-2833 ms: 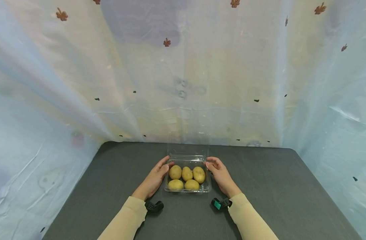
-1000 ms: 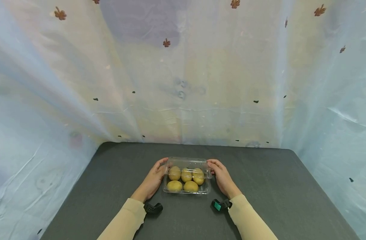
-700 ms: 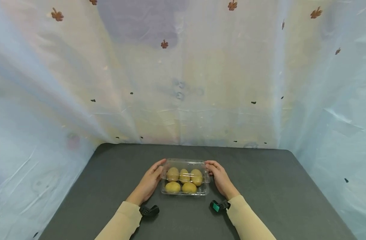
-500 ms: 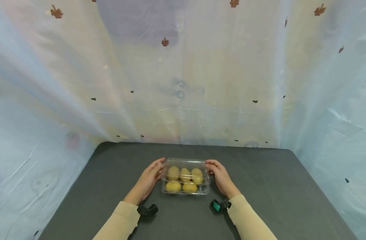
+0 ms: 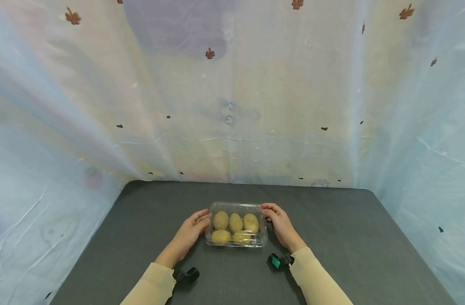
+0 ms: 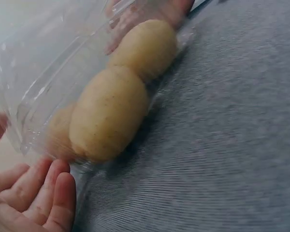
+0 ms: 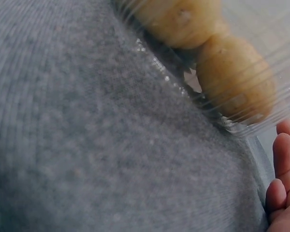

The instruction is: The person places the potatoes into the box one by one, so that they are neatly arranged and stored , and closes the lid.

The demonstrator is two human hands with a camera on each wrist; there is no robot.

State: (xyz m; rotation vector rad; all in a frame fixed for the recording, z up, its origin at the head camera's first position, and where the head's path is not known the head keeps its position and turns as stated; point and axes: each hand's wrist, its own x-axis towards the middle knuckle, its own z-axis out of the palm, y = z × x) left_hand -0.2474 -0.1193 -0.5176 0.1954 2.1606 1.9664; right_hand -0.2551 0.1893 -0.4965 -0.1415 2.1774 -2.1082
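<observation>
A clear plastic clamshell box [image 5: 238,206] sits mid-table with several yellow potatoes [image 5: 220,220] inside. Its hinged lid lies low over them; whether the front edge is latched I cannot tell. My left hand [image 5: 186,235] is at the box's left end, fingers loosely extended. In the left wrist view, the left hand's fingers [image 6: 36,193] touch or nearly touch the plastic, with the thumb at the frame's edge. At the back right corner, my right hand [image 5: 281,227] holds the box between thumb and fingers. The right wrist view shows potatoes [image 7: 236,77] through the ribbed wall, beside several fingers [image 7: 284,154].
The dark grey table [image 5: 324,241] spreads around the box on all sides. A pale plastic curtain [image 5: 232,93] with leaf prints hangs behind and at both sides. Black bands [image 5: 186,275] are worn at both wrists.
The lid has swung from upright at the back down over the potatoes, its front edge now near the box's front. My left hand has slid left and toward me; the right hand barely moved.
</observation>
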